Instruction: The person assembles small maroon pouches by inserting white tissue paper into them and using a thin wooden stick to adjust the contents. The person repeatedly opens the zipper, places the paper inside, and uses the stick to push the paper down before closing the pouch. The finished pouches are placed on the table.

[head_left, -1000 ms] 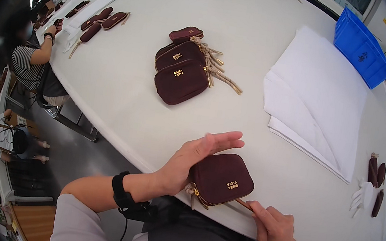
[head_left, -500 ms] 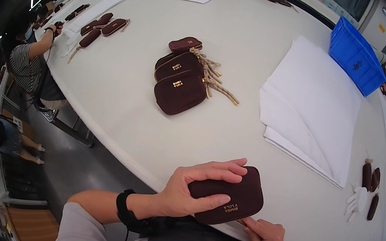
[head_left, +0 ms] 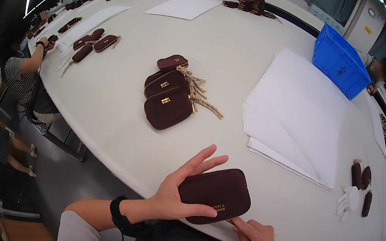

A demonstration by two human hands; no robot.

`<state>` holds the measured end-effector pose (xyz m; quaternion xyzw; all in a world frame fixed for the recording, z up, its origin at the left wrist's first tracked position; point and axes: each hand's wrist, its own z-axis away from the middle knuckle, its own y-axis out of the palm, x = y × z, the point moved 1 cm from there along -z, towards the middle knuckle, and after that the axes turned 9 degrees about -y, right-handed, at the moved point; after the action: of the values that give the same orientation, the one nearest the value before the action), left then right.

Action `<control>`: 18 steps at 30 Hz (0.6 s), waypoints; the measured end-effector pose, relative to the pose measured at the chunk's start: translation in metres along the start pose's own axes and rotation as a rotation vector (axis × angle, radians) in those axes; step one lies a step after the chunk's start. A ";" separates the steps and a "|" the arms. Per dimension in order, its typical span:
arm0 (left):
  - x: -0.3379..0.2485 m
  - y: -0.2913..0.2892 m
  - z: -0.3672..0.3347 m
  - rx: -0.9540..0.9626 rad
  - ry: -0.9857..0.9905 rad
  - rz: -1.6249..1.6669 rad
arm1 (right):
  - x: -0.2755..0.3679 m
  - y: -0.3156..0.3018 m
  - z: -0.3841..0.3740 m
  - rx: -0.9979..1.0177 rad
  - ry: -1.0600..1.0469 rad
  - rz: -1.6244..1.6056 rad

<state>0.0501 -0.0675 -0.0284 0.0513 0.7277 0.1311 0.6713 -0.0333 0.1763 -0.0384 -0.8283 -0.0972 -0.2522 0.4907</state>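
A dark burgundy zip pouch (head_left: pixel 218 189) with rounded corners and small gold lettering is held just above the near table edge. My left hand (head_left: pixel 170 198) grips it from the left, the thumb lying across its face and the fingers reaching along the far side, partly lifted. At the near zipped edge, my right hand (head_left: pixel 255 238) is closed with its fingertips pinched at the zipper; the pull itself is mostly hidden. Farther off, a stack of similar pouches (head_left: pixel 167 112) leans together, with beige braided cord tassels (head_left: pixel 205 103) trailing to the right.
White sheets (head_left: pixel 296 114) lie to the right, beside a blue plastic crate (head_left: pixel 342 62). Small burgundy cases (head_left: pixel 356 174) and a white glove (head_left: pixel 348 199) rest at the far right. Other pouches (head_left: pixel 105 43) sit at the left. Several people work around the white table (head_left: pixel 119 125).
My view has tilted up a little, showing people at the far side. My left fingers have lifted and spread away from the pouch's face; the right hand remains at the zipper.
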 end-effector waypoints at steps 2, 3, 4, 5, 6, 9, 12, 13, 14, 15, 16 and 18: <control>0.002 -0.005 0.000 -0.011 -0.013 -0.041 | -0.001 -0.004 0.000 0.004 -0.019 0.053; 0.003 -0.008 0.001 -0.014 -0.019 -0.047 | -0.001 -0.005 0.000 0.008 -0.032 0.072; 0.003 -0.009 0.002 -0.018 -0.025 -0.053 | -0.002 -0.007 0.001 0.003 -0.023 0.087; 0.002 -0.010 0.002 -0.036 -0.030 -0.029 | -0.003 -0.010 0.005 -0.002 -0.014 0.102; 0.000 -0.011 0.001 -0.055 -0.035 -0.007 | -0.005 -0.013 0.007 -0.008 -0.007 0.116; -0.002 -0.009 0.003 -0.059 -0.118 -0.022 | -0.008 -0.018 0.011 -0.085 0.066 0.116; 0.004 -0.002 0.003 -0.096 -0.112 -0.048 | 0.000 -0.016 -0.003 -0.064 0.084 0.188; 0.006 0.001 0.002 -0.118 -0.088 -0.051 | 0.002 -0.017 -0.007 -0.061 0.085 0.170; 0.005 0.002 0.003 -0.120 -0.097 -0.030 | 0.003 -0.019 -0.011 -0.059 0.085 0.151; 0.002 0.003 0.005 -0.125 -0.101 -0.008 | 0.003 -0.021 -0.013 -0.057 0.081 0.135; 0.000 0.003 0.006 -0.131 -0.106 0.013 | 0.003 -0.025 -0.013 -0.036 0.082 0.150; 0.003 0.001 0.007 -0.124 -0.133 0.004 | 0.000 -0.035 -0.008 0.009 0.080 0.178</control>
<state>0.0567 -0.0653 -0.0314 0.0197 0.6720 0.1736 0.7197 -0.0505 0.1867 -0.0085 -0.8208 -0.0048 -0.2401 0.5182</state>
